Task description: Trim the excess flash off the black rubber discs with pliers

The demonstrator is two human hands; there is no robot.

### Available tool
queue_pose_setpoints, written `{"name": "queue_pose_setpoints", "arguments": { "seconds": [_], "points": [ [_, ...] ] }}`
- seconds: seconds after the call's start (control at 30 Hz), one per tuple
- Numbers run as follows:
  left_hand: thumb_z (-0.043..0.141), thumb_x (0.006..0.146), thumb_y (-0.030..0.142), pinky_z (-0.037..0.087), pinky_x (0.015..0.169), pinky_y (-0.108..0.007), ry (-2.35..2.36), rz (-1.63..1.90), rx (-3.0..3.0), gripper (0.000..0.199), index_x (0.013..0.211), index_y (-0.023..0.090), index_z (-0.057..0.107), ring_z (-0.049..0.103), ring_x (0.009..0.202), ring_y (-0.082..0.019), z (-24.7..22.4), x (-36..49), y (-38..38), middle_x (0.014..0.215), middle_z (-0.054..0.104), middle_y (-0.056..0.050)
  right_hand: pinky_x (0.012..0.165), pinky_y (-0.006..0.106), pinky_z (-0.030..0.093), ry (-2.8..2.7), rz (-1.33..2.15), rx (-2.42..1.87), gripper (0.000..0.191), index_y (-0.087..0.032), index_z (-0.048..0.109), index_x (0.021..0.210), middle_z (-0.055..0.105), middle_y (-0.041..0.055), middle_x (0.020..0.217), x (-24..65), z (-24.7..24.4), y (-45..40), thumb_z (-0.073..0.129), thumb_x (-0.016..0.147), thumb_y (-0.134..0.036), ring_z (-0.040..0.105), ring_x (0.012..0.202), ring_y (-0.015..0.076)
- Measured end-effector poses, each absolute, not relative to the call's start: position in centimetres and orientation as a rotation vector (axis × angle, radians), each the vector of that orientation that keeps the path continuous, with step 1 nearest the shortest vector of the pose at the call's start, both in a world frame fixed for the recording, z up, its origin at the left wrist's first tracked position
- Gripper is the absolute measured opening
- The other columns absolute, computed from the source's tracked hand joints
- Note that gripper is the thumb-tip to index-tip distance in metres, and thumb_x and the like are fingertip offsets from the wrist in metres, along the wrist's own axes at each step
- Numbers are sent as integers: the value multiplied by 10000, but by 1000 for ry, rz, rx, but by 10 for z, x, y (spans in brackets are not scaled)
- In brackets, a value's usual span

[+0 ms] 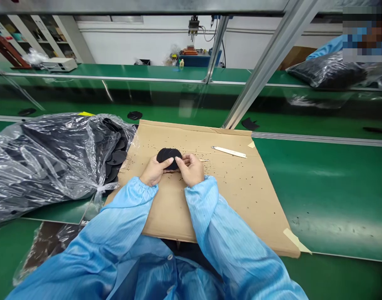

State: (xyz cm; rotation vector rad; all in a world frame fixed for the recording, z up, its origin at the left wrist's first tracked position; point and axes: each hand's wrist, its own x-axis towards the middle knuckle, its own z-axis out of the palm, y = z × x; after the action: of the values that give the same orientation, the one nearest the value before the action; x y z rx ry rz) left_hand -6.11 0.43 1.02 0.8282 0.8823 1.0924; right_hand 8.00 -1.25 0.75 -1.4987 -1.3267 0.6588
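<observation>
A small stack of round black discs (169, 155) is held up over a sheet of brown cardboard (228, 196). My left hand (155, 170) grips its left side, thumb across the front face. My right hand (191, 167) pinches the right side, with the thumb on the discs and the fingers curled behind. Just right of my right hand lies a thin pointed tool (204, 160), partly hidden by the fingers. Farther right on the cardboard rests a white flat strip, perhaps a knife handle (229, 151). Black crumbs are scattered around.
A clear plastic bag (53, 154) full of black discs lies at the left. Single black pieces (135, 115) (250, 123) sit on the green belt behind. A metal post (268, 62) slants up at the right. Across the line, a person in blue is beside another bag (328, 71).
</observation>
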Motion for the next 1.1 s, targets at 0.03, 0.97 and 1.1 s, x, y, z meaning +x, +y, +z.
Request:
{"name": "queue_pose_setpoints", "arguments": {
  "seconds": [0.03, 0.97, 1.1],
  "points": [
    [833, 594, 298, 552, 785, -422, 865, 1081, 826, 524, 1056, 141, 643, 653, 913, -250, 11, -62, 4, 1024, 681, -103, 570, 258, 416, -1428, 589, -1541, 331, -192, 588, 760, 590, 8, 641, 82, 10, -13, 589, 782, -523, 533, 586, 145],
    [710, 751, 213, 463, 477, -162, 688, 917, 588, 184, 877, 141, 596, 575, 604, -80, 13, -74, 12, 755, 601, -9, 781, 319, 525, -1701, 474, -1013, 229, -187, 676, 1004, 695, 68, 921, 84, 14, -22, 513, 887, -296, 643, 839, 176],
    [759, 712, 327, 396, 408, -163, 686, 859, 636, 308, 899, 148, 590, 543, 551, -78, 17, -72, 7, 719, 564, 6, 786, 327, 538, -1693, 389, -1060, 233, -210, 702, 960, 717, 56, 914, 82, 11, -21, 493, 906, -298, 663, 838, 178]
  ]
}}
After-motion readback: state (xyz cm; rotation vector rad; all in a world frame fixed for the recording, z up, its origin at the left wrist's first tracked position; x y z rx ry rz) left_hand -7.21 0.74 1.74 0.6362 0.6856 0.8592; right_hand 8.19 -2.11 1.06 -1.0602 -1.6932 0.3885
